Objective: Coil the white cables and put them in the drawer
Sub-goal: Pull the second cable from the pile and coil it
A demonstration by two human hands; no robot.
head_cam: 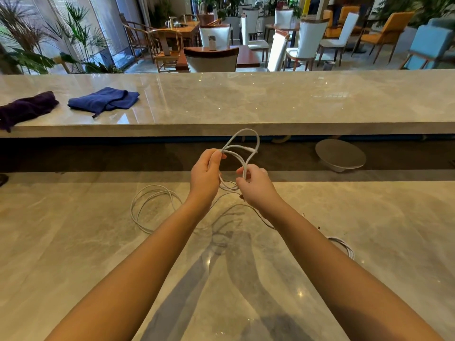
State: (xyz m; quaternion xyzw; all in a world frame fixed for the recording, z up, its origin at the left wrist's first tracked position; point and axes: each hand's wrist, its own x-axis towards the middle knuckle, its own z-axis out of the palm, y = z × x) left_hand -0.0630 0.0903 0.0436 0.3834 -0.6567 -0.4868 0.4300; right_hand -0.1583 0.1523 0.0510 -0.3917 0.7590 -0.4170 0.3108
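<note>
Above marble counter (98, 242), hands (231, 179) hold cable (242, 143) loops

Raised counter (246, 99) sits behind near counter (73, 242); a cloth (24, 109) and second cloth (103, 99) on it, far left. Cable loop (246, 129) btwn left hand (205, 178) and right hand (256, 187), above near counter. Loose coil (154, 191) on it to the left, small bundle (343, 244) to the right. Dish (341, 155) in gap btwn counters, right.

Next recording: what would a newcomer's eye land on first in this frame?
Centre frame, the left hand and right hand both grip a thin white cable, raised in a loop above the glossy grey marble counter. Loose white cable loops lie on that counter. A folded blue cloth and a dark purple cloth sit on the raised marble ledge, far left.
</note>
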